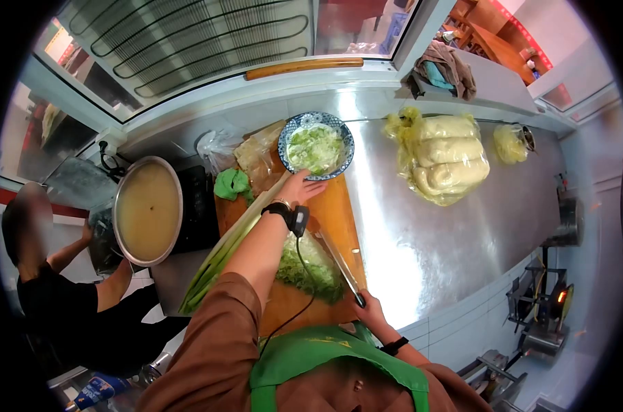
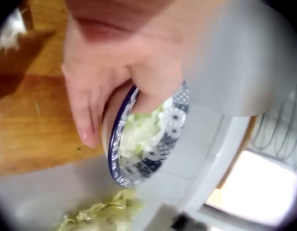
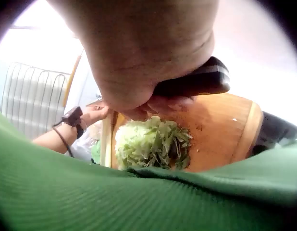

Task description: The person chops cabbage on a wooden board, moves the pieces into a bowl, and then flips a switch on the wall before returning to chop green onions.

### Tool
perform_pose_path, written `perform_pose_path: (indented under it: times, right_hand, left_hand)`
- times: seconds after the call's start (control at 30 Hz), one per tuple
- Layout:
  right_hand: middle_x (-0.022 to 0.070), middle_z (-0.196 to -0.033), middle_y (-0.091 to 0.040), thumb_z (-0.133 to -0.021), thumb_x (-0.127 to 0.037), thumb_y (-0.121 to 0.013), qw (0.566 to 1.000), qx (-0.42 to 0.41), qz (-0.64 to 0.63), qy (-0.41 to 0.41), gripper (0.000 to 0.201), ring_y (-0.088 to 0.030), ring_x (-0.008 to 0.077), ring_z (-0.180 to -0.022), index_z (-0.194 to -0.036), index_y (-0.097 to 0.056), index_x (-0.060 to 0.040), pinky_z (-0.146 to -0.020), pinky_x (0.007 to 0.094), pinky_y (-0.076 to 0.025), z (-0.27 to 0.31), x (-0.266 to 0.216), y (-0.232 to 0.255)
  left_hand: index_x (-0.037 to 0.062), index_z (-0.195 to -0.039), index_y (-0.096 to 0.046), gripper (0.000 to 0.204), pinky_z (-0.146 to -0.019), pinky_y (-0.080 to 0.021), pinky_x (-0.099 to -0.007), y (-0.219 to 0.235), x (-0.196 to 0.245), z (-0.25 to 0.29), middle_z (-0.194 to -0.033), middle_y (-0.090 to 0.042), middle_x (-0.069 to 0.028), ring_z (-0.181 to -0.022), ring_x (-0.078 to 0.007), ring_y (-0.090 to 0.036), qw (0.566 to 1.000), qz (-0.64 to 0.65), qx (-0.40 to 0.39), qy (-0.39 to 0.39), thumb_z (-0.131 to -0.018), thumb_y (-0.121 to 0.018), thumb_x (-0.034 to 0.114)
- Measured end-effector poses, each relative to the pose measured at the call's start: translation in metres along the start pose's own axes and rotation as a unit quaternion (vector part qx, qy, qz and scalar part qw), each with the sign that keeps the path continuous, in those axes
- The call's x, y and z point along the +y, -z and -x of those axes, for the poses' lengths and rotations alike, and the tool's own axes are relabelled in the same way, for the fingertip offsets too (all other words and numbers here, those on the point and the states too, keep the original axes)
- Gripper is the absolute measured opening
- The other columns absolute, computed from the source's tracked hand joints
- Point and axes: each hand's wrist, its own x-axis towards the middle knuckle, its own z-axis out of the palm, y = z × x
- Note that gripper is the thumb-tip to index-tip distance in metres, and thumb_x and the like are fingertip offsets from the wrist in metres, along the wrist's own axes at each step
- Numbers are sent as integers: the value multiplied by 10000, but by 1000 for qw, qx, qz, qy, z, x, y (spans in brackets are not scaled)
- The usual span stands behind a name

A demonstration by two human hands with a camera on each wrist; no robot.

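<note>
The left hand (image 1: 299, 189) is out at the far end of the orange-brown wooden chopping board (image 1: 339, 220), fingers curled round the near rim of the round blue-and-white patterned ceramic bowl (image 1: 316, 145). The left wrist view shows it well: thumb over the glossy rim, fingers (image 2: 86, 115) pressed under the bowl's pale outer wall, bowl tilted on its edge in that view. Inside lies a heap of finely shredded pale green cabbage (image 1: 314, 147), moist and stringy. The bowl sits at the board's far edge, partly over the brushed steel counter (image 1: 428, 233).

The right hand (image 1: 370, 310) is at the board's near corner, clenched round the smooth black handle of a long steel knife (image 1: 339, 264), whose flat blade lies on the wood pointing toward the bowl. Just left of the blade, a loose mound of chopped green cabbage (image 1: 310, 268) rests on the board, leafy and ragged in the right wrist view.

Along the board's left edge lies a long pale green leek stalk (image 1: 222, 257). Further left of the board stands a wide round metal pot of cloudy yellowish broth (image 1: 148, 209). Right of the board, on the counter, a clear crinkled plastic bag holds soft pale dough loaves (image 1: 447, 159).
</note>
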Motion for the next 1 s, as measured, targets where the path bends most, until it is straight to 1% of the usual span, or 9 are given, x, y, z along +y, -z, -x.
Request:
perform_pose_path:
  times: [0.17,0.4,0.5,0.57,0.63,0.73,0.83,0.93,1.0]
  right_hand:
    - [27,-656,-442,-923,-171,-737,998,17,-58,-10,246,-415,117,-618,-871,-543,-29,-563,318,-398,6,11,13]
    - [-30,-662,-411,-950,-162,-715,992,52,-116,-3,259,-378,76,-635,-828,-514,-53,-565,285,-370,2,-11,34]
    - [-20,-662,-417,-950,-159,-702,990,30,-135,-32,238,-390,80,-637,-852,-517,-47,-566,288,-379,-5,-17,31]
    - [2,-662,-428,-939,-161,-714,994,36,-99,4,232,-393,93,-632,-876,-530,-35,-563,304,-382,-11,-14,24]
    - [26,-661,-444,-931,-163,-720,995,27,-98,3,227,-406,111,-626,-895,-541,-29,-568,318,-394,-18,-12,16]
    - [69,-660,-474,-918,-167,-730,997,25,-72,16,227,-431,149,-615,-924,-559,-18,-582,340,-418,-24,-13,4]
    - [144,-690,-555,-906,-172,-732,999,16,-27,16,228,-520,239,-612,-958,-584,-6,-617,383,-466,-29,-17,-2]
    - [217,-775,-646,-913,-224,-701,999,-8,23,25,251,-652,395,-720,-995,-600,-9,-652,455,-498,-36,-25,-3]
    - [227,-777,-643,-916,-241,-694,999,-4,33,32,263,-649,417,-735,-1002,-595,-13,-653,465,-496,-38,-34,-3]
  left_hand:
    - [-56,-1363,-443,413,-1011,-586,-494,-10,-14,-8,-1298,-592,-237,-1158,-385,-651,996,82,15,-34,-966,-501,42]
    - [-9,-1403,-492,461,-897,-615,-470,5,-35,91,-1261,-644,-167,-1096,-323,-680,976,-126,138,-110,-953,-561,67]
    - [14,-1435,-475,476,-878,-578,-445,53,-30,116,-1251,-661,-153,-1096,-323,-681,920,-298,197,-158,-968,-557,58]
    - [24,-1453,-464,467,-906,-537,-449,77,-27,125,-1264,-664,-175,-1094,-337,-680,786,-495,208,-307,-993,-540,51]
    - [57,-1493,-436,544,-967,-509,-461,72,-16,148,-1314,-634,-212,-1139,-382,-653,758,-519,224,-324,-967,-561,-5]
    - [122,-1563,-374,768,-1007,-490,-463,67,-6,172,-1405,-569,-213,-1240,-434,-582,620,-615,224,-433,-865,-576,-125]
    - [162,-1559,-400,817,-1003,-495,-475,63,-1,186,-1411,-569,-195,-1234,-433,-586,569,-643,210,-468,-822,-559,-153]
    - [195,-1552,-426,857,-976,-509,-475,62,2,192,-1397,-583,-176,-1234,-427,-587,555,-644,189,-491,-785,-549,-168]
    - [195,-1546,-437,850,-964,-516,-473,61,4,194,-1389,-590,-171,-1228,-426,-590,556,-642,189,-493,-785,-547,-167]
